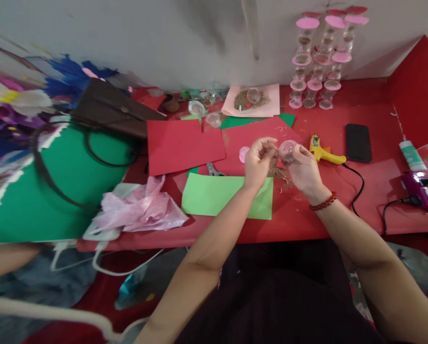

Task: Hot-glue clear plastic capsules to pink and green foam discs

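My right hand (pixel 305 172) grips a small clear plastic cup-shaped piece (pixel 287 149) with a pinkish tint, above the red work surface. My left hand (pixel 259 161) is closed in a pinch just left of that piece, its fingertips close to the rim. Whatever lies between those fingertips is too small to make out. Beside my left hand is a pink paper disc (pixel 244 154). Under both hands lie red card and a light green sheet (pixel 214 196), with brownish scraps (pixel 281 176) between the wrists. Scissors (pixel 214 169) poke out from under the red card (pixel 185 145).
A yellow glue gun (pixel 324 152), its cord trailing, and a black phone (pixel 358 142) lie to the right. Hourglass-like towers (pixel 314 86) stand at the back. Further left are a pink plastic bag (pixel 142 208), a dark handbag (pixel 113 110) and another person's arm (pixel 9 260).
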`<action>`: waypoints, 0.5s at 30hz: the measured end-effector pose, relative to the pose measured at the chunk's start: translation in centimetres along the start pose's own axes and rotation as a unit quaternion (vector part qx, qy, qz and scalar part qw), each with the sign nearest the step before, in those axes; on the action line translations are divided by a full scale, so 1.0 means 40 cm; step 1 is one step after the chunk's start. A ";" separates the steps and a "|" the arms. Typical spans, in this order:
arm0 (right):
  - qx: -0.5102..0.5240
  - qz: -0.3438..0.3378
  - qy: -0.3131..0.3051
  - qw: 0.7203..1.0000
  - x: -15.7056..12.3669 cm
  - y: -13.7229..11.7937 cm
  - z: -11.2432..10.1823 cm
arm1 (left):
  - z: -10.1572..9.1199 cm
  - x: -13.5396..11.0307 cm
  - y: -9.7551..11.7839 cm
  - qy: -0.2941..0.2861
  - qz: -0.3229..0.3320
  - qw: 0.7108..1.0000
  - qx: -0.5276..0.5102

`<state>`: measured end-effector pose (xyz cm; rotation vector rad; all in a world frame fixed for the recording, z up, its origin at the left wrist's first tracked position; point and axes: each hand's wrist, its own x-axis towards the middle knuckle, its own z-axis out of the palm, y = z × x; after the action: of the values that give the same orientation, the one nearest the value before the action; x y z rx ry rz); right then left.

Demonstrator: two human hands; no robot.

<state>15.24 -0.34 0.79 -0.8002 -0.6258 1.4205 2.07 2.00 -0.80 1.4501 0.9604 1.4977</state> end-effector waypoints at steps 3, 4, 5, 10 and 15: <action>-0.008 -0.024 -0.013 1.000 -0.004 0.002 -0.002 | -0.010 -0.003 0.020 -0.015 0.085 0.992 0.090; -0.014 -0.024 -0.014 1.000 -0.005 0.004 -0.003 | -0.014 -0.004 0.025 -0.018 0.114 0.986 0.119; -0.021 -0.021 -0.013 0.999 -0.006 0.005 -0.005 | -0.017 -0.004 0.029 -0.023 0.139 0.980 0.143; -0.037 -0.007 0.001 0.999 -0.008 0.009 -0.006 | -0.022 -0.001 0.030 -0.058 0.204 0.957 0.200; -0.026 -0.017 -0.010 0.999 -0.005 0.005 -0.003 | -0.009 0.005 0.007 -0.053 0.097 0.986 0.127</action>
<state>15.20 -0.57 0.55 -0.8148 -0.6909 1.3869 1.72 2.07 -0.48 1.8332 0.9949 1.4581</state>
